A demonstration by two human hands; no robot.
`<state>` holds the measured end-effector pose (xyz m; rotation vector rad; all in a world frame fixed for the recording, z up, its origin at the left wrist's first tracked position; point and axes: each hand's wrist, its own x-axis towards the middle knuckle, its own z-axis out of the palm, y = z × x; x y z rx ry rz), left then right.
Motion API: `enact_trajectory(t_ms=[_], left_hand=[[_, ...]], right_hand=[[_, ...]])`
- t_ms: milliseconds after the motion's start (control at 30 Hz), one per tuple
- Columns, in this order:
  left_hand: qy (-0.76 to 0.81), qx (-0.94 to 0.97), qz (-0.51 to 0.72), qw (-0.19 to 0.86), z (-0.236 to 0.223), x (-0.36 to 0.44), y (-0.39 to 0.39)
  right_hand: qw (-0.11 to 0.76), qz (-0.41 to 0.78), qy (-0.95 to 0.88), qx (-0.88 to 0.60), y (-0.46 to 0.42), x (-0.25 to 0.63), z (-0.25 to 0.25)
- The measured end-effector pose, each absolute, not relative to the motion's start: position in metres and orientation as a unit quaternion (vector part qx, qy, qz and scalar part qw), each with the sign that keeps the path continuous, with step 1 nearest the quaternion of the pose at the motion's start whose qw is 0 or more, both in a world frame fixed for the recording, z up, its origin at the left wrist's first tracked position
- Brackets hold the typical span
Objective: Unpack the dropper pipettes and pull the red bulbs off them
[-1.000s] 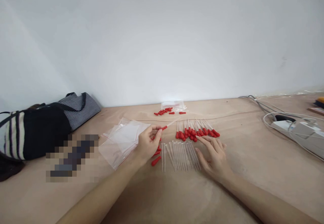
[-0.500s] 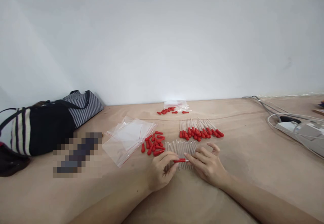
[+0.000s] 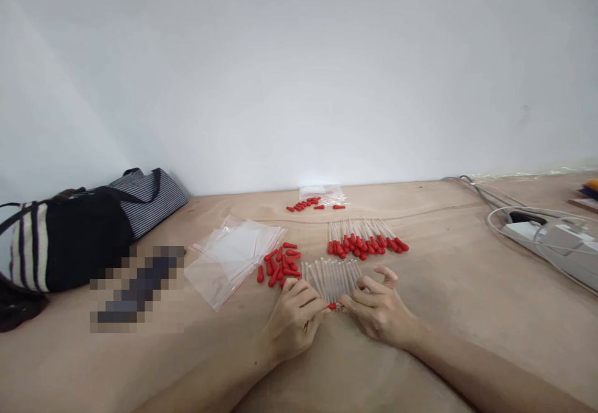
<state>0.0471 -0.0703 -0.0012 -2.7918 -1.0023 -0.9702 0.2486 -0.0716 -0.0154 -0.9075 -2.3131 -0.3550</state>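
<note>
My left hand (image 3: 298, 314) is closed on a red rubber bulb (image 3: 332, 306), most of which the fingers cover. From the other side, my right hand (image 3: 382, 308) pinches the clear glass tube that meets the bulb's open end; little of that tube shows. Just beyond both hands lies a row of bare glass dropper tubes (image 3: 331, 276). Loose red bulbs (image 3: 283, 263) are heaped to the left of the row. Farther back, droppers with red bulbs fitted (image 3: 367, 246) lie side by side, bulbs toward me.
Clear zip bags (image 3: 236, 254) are spread left of the bulbs. Near the wall lie another bag (image 3: 320, 192) and more red bulbs (image 3: 306, 203). A dark bag (image 3: 88, 238) and a blurred-out dark item (image 3: 142, 285) occupy the left. A power strip with cables (image 3: 551, 242) sits at right.
Both hands have come slightly nearer to me with the bulb and tube. Less of the bulb shows now, and my left fingers cover more of it. The view has shifted a little.
</note>
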Motion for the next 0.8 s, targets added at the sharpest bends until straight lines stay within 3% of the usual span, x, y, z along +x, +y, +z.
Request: enact_trajectory(t_ms=[367,533,800], left_hand=[[-0.346,-0.853,-0.390,-0.035,0.001,0.029,-0.062],[-0.450,-0.784,-0.427,-0.018,0.009,0.009,-0.050],[-0.553,-0.776,-0.295,-0.073,0.029,-0.002,-0.002]], right_hand=[[0.308,-0.093,-0.842,-0.434,-0.064,0.273,-0.018],[0.341,-0.065,-0.794,-0.499,-0.058,0.280,-0.023],[0.354,-0.007,-0.769,-0.533,-0.048,0.283,-0.031]])
